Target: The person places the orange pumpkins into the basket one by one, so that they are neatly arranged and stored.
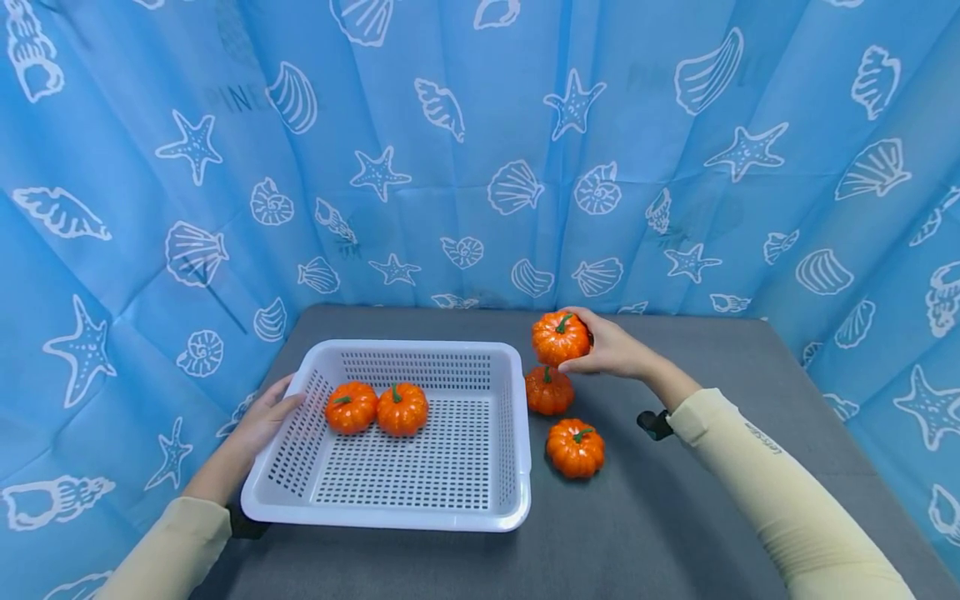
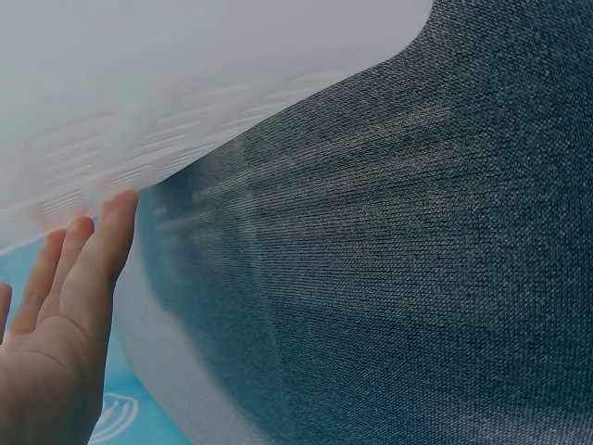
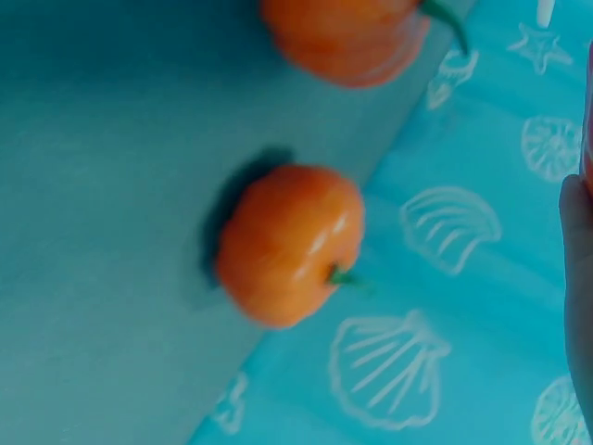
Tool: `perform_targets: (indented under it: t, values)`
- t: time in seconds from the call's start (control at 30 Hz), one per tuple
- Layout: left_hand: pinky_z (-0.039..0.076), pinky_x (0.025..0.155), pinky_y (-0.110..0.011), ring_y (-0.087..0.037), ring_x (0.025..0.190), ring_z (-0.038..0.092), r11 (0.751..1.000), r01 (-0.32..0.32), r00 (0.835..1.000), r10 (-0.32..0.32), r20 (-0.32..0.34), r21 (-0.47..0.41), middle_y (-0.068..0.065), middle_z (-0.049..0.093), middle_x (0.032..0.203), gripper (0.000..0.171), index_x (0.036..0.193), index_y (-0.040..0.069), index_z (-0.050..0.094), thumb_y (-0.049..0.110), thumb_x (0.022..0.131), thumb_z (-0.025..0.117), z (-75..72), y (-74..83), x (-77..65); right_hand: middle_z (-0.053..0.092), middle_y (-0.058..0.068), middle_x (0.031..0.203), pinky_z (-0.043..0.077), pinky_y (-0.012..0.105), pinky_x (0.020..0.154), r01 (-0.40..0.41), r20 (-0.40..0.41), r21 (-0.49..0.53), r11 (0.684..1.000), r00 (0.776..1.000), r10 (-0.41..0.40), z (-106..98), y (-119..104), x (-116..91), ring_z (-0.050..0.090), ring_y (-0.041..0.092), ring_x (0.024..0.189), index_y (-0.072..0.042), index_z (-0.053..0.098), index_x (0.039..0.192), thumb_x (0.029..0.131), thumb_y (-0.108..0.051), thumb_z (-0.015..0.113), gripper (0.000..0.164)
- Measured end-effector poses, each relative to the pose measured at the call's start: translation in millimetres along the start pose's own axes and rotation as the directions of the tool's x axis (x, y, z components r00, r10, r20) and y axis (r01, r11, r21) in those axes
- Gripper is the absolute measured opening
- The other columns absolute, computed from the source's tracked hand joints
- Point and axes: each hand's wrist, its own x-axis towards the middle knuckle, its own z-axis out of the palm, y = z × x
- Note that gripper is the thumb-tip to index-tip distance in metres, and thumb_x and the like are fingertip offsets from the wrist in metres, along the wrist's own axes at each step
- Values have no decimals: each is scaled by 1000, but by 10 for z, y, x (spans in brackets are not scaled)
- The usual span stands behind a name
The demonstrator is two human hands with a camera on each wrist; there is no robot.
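My right hand [image 1: 611,346] grips a small orange pumpkin [image 1: 558,337] with a green stem, raised above the table to the right of the basket. Partly hidden below it stands a second pumpkin [image 1: 548,392]; a third pumpkin [image 1: 576,448] sits nearer to me. The right wrist view shows one whole pumpkin [image 3: 292,246] and part of another [image 3: 347,37]. At the left side of the white plastic basket [image 1: 386,518], my left hand [image 1: 262,421] touches the wall with straight fingers [image 2: 102,250]. Inside the basket, two pumpkins [image 1: 377,408] lie side by side toward the left.
A dark grey cloth covers the table [image 1: 675,533]. Behind and along both sides hangs a blue curtain [image 1: 465,208] with white shells and starfish. The basket's raised rim stands between its inside and the pumpkins on the right.
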Motion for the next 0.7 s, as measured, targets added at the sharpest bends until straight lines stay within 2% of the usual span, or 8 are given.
perform_targets:
  t: [0.17,0.4,0.7]
  values:
    - [56,74,-54,-31,99,67,1000,0,1000,0,-2,5,-26,37,144,75,152,34,6,53,94,48,-6,-11,17,52,11,130,53,44,89,53,52,-28,998,997,-51,156,-166,165,56,27,109,-12,33,142,72,-29,83,87]
    - [56,77,-52,-30,102,65,1000,-7,1000,7,-5,5,-26,35,146,76,153,31,6,52,94,48,-4,-16,35,53,6,129,52,42,89,74,141,-120,990,988,-57,388,-380,366,56,23,108,-19,33,143,71,-34,83,89]
    - [56,78,-51,-30,102,65,999,-19,1000,19,-10,28,-27,36,144,75,153,29,6,52,95,47,-8,7,15,53,5,129,50,38,93,177,269,-166,970,955,-128,680,-583,563,54,19,109,-13,35,141,72,-29,83,86]
